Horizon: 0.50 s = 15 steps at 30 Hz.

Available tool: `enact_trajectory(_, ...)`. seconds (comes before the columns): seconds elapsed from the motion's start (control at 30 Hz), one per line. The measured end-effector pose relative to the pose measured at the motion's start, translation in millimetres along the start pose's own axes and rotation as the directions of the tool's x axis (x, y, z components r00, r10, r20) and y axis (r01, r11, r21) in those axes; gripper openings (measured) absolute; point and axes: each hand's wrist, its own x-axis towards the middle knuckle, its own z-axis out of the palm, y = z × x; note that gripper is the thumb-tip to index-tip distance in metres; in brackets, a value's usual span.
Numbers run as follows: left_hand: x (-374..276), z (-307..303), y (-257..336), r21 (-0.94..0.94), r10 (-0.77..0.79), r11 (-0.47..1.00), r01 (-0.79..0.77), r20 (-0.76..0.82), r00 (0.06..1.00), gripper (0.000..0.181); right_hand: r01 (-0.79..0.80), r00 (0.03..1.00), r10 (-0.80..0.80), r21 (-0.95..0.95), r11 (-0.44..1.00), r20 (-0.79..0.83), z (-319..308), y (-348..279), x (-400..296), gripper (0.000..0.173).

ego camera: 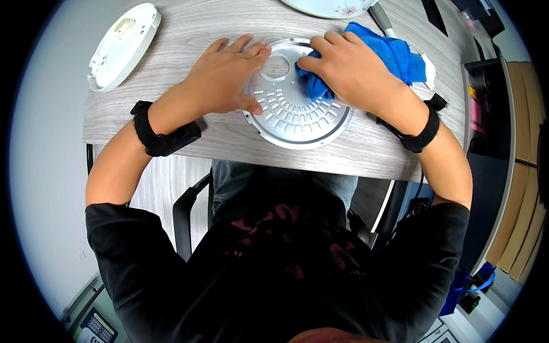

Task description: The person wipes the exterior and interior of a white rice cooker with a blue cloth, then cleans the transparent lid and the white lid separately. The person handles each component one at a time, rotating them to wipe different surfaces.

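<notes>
On the table in front of me lies a round metal plate (pixel 296 133) with a large hole, rings of stamped slots and a raised rim. My left hand (pixel 227 77) is spread over its left side, the thumb and index fingertip at the rim. A blue cloth (pixel 381 51) is bunched under my right hand (pixel 347 64), whose curled fingers grip it against the plate's upper right. The cloth's loose part trails off to the right across the table. Cloth and hand hide that part of the plate.
At the far left sits a white plastic lid (pixel 128 51) with a cream round fitting. A white, flower-printed vessel (pixel 332 7) stands at the back, beside a grey handle (pixel 381 19). A white piece (pixel 429 70) pokes out behind the cloth. Cardboard boxes (pixel 521 115) line the right.
</notes>
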Motion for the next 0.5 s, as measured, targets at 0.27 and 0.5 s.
enact_trajectory(0.27, 2.4, 2.3, -1.5, -0.005, 0.038, 0.999, -0.038, -0.040, 0.998, 0.115, -0.015, 1.000, 0.015, -0.008, 1.000, -0.022, 21.8, 12.7, 26.2, 0.034)
enact_trajectory(0.5, 1.5, 1.6, 0.3, 0.110, 0.061, 0.993, -0.050, -0.107, 0.992, 0.109, -0.074, 0.997, 0.074, -0.030, 0.997, 0.021, 19.3, 5.2, 37.1, 0.030)
